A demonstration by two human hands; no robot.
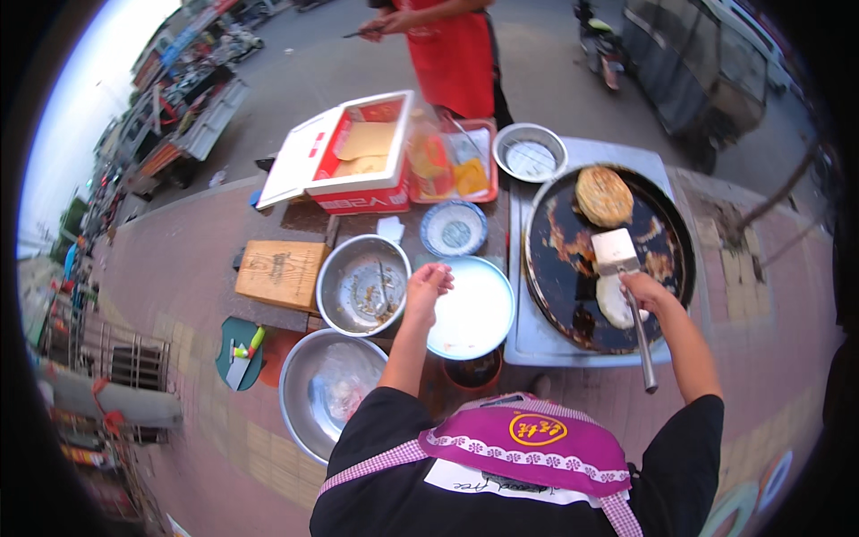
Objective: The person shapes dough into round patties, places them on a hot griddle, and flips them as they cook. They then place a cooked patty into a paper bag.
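Observation:
My right hand (pixel 646 292) grips a wide metal spatula (pixel 615 250) by its long handle, whose end points back toward me. The blade is over the round black griddle (pixel 557 306), between two flatbreads. The far flatbread (pixel 604 196) is golden brown; the near one (pixel 616 302) is pale and partly hidden by the spatula and my hand. My left hand (pixel 430 285) hangs over the left edge of a round white tray (pixel 474 309), its fingers curled together, nothing visible in them. Left of it stands a metal bowl (pixel 362 285) with a spoon and some filling.
A larger metal basin (pixel 309 394) holds a plastic bag. Beyond are a patterned bowl (pixel 454 229), a wooden box (pixel 281 272), an open foam-lined carton (pixel 362 192) and a metal pan (pixel 530 153). A person in a red apron (pixel 452 58) stands across the table.

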